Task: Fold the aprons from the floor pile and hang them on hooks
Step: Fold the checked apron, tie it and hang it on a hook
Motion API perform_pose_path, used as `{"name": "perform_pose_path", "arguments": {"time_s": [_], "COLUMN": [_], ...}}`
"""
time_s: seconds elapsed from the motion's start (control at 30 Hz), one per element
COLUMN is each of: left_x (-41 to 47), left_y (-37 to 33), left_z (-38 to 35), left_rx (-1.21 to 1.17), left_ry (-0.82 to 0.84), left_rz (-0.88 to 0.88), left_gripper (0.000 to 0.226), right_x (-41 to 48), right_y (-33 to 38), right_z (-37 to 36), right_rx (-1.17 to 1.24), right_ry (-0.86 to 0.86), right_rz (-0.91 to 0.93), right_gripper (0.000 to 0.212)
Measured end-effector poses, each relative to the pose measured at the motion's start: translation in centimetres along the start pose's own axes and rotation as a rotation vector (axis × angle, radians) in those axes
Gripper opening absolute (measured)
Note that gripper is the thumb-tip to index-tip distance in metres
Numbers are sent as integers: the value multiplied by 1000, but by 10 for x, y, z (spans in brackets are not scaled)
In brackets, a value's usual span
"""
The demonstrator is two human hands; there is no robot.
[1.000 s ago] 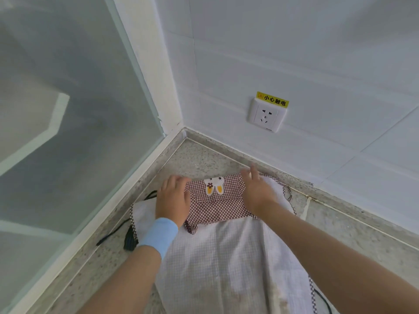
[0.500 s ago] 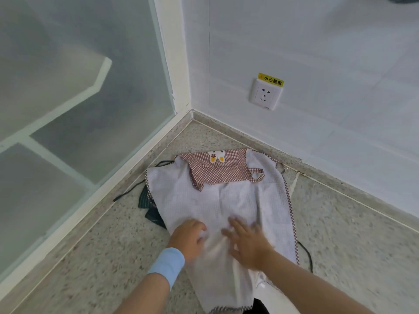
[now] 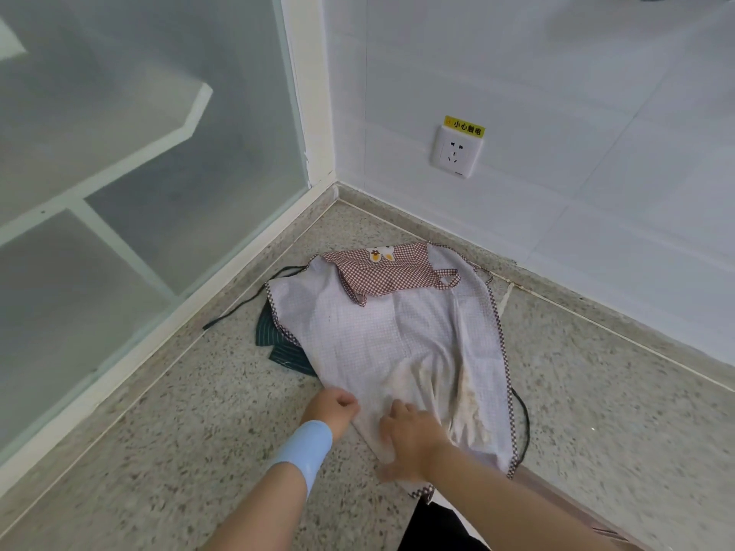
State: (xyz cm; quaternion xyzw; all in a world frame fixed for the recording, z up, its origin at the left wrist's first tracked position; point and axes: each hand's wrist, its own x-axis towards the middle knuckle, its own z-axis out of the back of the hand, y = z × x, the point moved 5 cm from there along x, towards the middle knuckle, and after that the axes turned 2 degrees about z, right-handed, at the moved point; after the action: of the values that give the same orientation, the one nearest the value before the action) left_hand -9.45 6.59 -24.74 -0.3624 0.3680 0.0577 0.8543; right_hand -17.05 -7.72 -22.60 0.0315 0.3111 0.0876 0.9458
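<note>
Gripping is seen at the near hem of the pale checked apron (image 3: 389, 344), where both hands meet the cloth: the left hand (image 3: 333, 407), worn above a blue wristband (image 3: 303, 451), is closed into a fist on the hem's left corner, while the right hand (image 3: 411, 435) is curled with its fingers pressed into the fabric just beside it, though whether a fold is pinched beneath the palm cannot be told. The apron is spread on the speckled floor (image 3: 199, 411) with its long axis running directly away from the hands toward the room corner, so that the far end lies well beyond both; neither hand is markedly nearer to it. Yellowish staining is visible in the bunched cloth just past the right hand. A dark tie cord (image 3: 524, 423) is looped along the apron's right edge and may be dragged with any lift. Farther on, a dark green striped cloth (image 3: 278, 344) is partly covered by the apron's left edge and is judged likely to shift if the apron is pulled. At the far end, the red checked bib (image 3: 389, 268) with a rabbit motif is folded back onto the pale cloth. Beyond, a wall socket (image 3: 457, 151) is set in the white tiled wall (image 3: 557, 93), with a frosted glass partition (image 3: 139, 173) at left. No hooks are in view.
</note>
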Motion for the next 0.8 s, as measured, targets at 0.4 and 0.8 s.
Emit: {"name": "perform_pose_path", "arguments": {"time_s": [0.4,0.8], "left_x": [-33,-2], "left_y": [-66,-99], "left_z": [5,45], "left_rx": [138,496], "left_ry": [-25,194], "left_rz": [-487,-302], "left_gripper": [64,25], "right_x": [-1,12], "right_y": [-53,-72], "right_z": [61,89], "right_rx": [1384,1101], "right_ry": [-202,-256], "right_rz": [-232,-37], "right_gripper": [34,18]}}
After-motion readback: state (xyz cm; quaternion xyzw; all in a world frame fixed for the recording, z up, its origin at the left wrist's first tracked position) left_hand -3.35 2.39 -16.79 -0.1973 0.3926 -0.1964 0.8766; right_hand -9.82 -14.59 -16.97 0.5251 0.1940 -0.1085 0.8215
